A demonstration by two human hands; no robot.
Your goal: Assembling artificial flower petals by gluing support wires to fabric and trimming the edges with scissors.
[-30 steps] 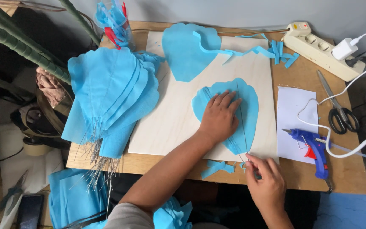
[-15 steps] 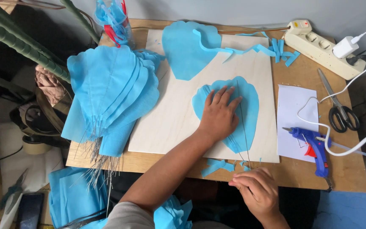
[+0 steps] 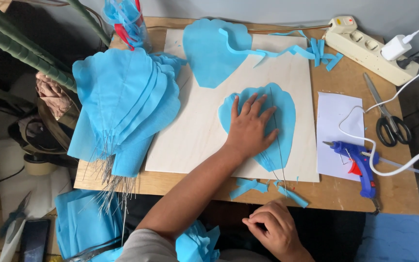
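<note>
We had our left hand (image 3: 249, 130) spread flat, fingers splayed, pressing the blue scalloped petal (image 3: 282, 111) onto the pale wooden board (image 3: 204, 136) on the table (image 3: 394, 194). A thin wire (image 3: 276, 133) lay along the petal's middle, its end running past the pointed base. Our right hand (image 3: 270, 230) was curled loosely below the table edge, off the work; we could not tell whether it held anything. A stack of wired petals (image 3: 122, 104) lay at the left, so we judged much of the batch done. One plain petal (image 3: 209, 53) waited at the board's top, unwired. The blue glue gun (image 3: 357, 162) rested on white paper (image 3: 338, 114), scissors (image 3: 389, 123) just beyond.
</note>
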